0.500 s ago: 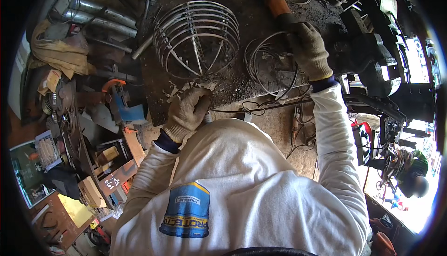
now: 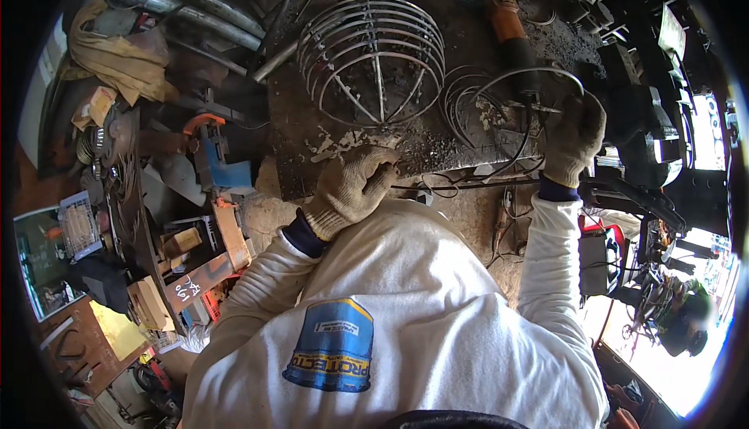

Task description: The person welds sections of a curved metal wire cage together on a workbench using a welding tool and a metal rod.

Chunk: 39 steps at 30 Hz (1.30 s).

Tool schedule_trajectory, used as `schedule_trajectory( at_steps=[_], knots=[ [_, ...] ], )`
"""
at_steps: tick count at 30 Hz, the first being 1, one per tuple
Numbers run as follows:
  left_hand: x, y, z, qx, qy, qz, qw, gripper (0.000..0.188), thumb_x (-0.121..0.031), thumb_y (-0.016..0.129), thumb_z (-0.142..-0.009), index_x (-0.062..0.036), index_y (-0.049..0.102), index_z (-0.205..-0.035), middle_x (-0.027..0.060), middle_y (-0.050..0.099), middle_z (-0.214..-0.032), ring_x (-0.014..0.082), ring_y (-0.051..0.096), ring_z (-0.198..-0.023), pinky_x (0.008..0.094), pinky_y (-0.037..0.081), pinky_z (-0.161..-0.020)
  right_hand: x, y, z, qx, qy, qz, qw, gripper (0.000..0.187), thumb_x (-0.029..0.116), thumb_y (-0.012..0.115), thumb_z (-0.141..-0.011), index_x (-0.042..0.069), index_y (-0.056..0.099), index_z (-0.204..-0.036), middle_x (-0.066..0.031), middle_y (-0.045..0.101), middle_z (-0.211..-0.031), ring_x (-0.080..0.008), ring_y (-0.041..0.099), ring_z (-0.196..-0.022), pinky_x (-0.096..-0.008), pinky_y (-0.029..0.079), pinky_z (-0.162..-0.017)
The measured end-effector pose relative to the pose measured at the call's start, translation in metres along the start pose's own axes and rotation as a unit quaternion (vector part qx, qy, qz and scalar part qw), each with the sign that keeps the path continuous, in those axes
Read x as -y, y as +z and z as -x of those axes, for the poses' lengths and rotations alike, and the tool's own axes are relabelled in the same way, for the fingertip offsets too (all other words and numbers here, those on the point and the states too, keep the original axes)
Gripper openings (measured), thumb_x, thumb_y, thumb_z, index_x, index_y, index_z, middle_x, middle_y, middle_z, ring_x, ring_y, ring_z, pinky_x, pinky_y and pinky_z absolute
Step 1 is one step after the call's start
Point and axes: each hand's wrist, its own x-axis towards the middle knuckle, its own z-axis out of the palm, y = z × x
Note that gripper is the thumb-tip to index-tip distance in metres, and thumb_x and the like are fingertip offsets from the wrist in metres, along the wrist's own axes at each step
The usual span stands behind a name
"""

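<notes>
My right hand (image 2: pixel 576 136), in a knitted work glove, is closed at the right side of the dark worktable (image 2: pixel 460 152). A bowed grey wire (image 2: pixel 538 71) runs into its fingers from the loose wire coil (image 2: pixel 462 109). Left of and beyond that hand lies an angle grinder (image 2: pixel 512 32) with an orange body and a yellowish disc. My gloved left hand (image 2: pixel 353 188) is curled at the table's near edge; whatever its fingers may hold is hidden. Just beyond it stands a round cage of welded metal rods (image 2: pixel 376 62), touched by neither hand.
Metal pipes (image 2: pixel 199 14) and a tan cloth (image 2: pixel 117 54) lie at the far left. A blue tool with an orange part (image 2: pixel 222 160) sits left of the table. Dark machinery (image 2: pixel 647 109) crowds the right. Another person (image 2: pixel 686 316) is at the lower right.
My right hand has let go of the angle grinder, come nearer and to the right, and taken hold of the wire. The view has shifted; my left hand stays curled by the edge.
</notes>
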Motion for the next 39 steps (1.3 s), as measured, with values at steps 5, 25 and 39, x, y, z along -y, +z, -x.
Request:
schedule_trajectory(
  at_steps=[5,25,39],
  knots=[
    [-0.006,-0.014,-0.002,-0.056,0.017,0.050,0.997,0.027,-0.023,0.070,-0.091,-0.0060,0.065,-0.111,0.0111,0.071,-0.095,0.0238,0.069,-0.085,0.0328,0.054,-0.073,0.015,-0.006,0.030,0.052,0.096,-0.137,0.984,0.015,0.006,0.060,-0.095,0.001,0.063,-0.109,-0.0078,0.067,-0.097,-0.0141,0.062,-0.088,-0.0277,0.050,-0.079],
    [0.044,-0.030,0.020,-0.115,-0.153,0.047,0.980,0.015,-0.015,0.065,-0.095,-0.0033,0.065,-0.104,0.0080,0.070,-0.085,0.0164,0.066,-0.074,0.0307,0.053,-0.069,0.072,0.054,0.107,0.344,0.115,-0.070,0.929,0.018,0.013,0.065,-0.092,0.001,0.068,-0.105,-0.0114,0.069,-0.088,-0.0195,0.065,-0.078,-0.0322,0.051,-0.070],
    [0.053,-0.024,-0.006,-0.195,-0.164,-0.014,0.967,0.023,-0.017,0.071,-0.091,-0.0009,0.067,-0.107,0.0114,0.072,-0.095,0.0191,0.068,-0.081,0.0306,0.053,-0.076,0.062,0.079,0.101,0.334,0.235,-0.176,0.896,0.023,0.007,0.064,-0.092,-0.001,0.067,-0.113,-0.0098,0.072,-0.095,-0.0131,0.067,-0.084,-0.0270,0.054,-0.075]
  ],
)
